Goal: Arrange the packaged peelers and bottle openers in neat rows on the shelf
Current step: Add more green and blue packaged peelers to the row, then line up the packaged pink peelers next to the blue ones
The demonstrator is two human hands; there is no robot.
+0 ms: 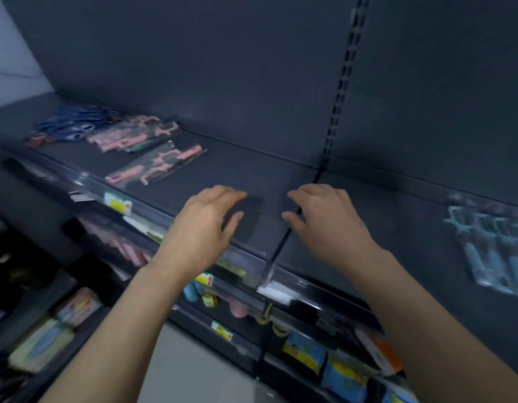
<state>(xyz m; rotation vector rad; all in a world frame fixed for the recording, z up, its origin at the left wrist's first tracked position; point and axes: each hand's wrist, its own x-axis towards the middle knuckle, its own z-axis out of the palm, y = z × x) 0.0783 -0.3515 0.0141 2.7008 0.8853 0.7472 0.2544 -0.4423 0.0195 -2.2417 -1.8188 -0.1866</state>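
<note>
A dark shelf [252, 167] holds the task's goods in three groups with bare board between them. At its left end lies a loose heap of blue packaged utensils [67, 126], too blurred to tell peeler from opener, and just beside it a pile of clear packs of pink peelers [129, 135], overlapping and askew. Nearer the front edge a further pink peeler pack [156, 167] lies flat at a slant, apart from that pile. Well off to the right, past the slotted upright [339, 106], clear packs of pale blue peelers [490, 251] lie side by side. Both hands are over the bare middle stretch and hold nothing: the left hand [201, 228] has its fingers close together and gently curved, thumb apart; the right hand [327, 225] mirrors it, fingers loosely bent. Whether the fingertips touch the board cannot be told. A clear front rail [89, 184] carries a yellow price label [117, 202]. A shelf below holds blue-and-yellow packets [304, 353] standing in a row.
</note>
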